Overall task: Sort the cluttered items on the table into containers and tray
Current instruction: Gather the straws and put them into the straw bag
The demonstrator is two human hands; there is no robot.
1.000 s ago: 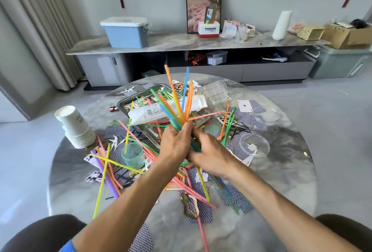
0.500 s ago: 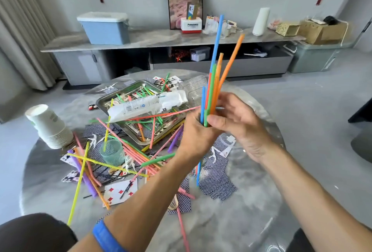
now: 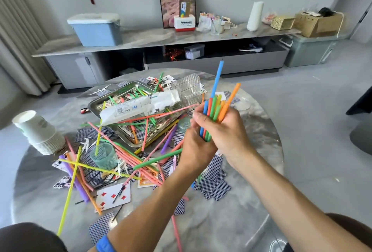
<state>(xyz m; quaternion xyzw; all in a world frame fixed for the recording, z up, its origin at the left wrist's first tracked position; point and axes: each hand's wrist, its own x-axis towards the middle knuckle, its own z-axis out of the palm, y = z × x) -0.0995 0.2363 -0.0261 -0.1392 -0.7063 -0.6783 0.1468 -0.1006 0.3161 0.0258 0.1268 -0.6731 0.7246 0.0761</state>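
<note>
We hold a bundle of straws (image 3: pixel 216 108) in both hands, left hand (image 3: pixel 196 149) and right hand (image 3: pixel 227 130) curled round it, above the worktop's (image 3: pixel 251 207) right edge; the straws stand nearly upright, tips leaning slightly right.

held straws (image 3: pixel 216 108): blue, orange, green, red, yellow. loose straws (image 3: pixel 128 157) on table: pink, yellow, green, orange, purple. card backs (image 3: pixel 213 185): navy w/ white lattice; one face-up card (image 3: pixel 113 196) w/ red diamonds. tray (image 3: pixel 96 106) silver, table (image 3: pixel 231 221) grey marble. cups (image 3: pixel 38 130) white, small cup (image 3: pixel 104 155) teal. wristband (image 3: pixel 104 244) blue. packet (image 3: pixel 138 108) white.
</note>
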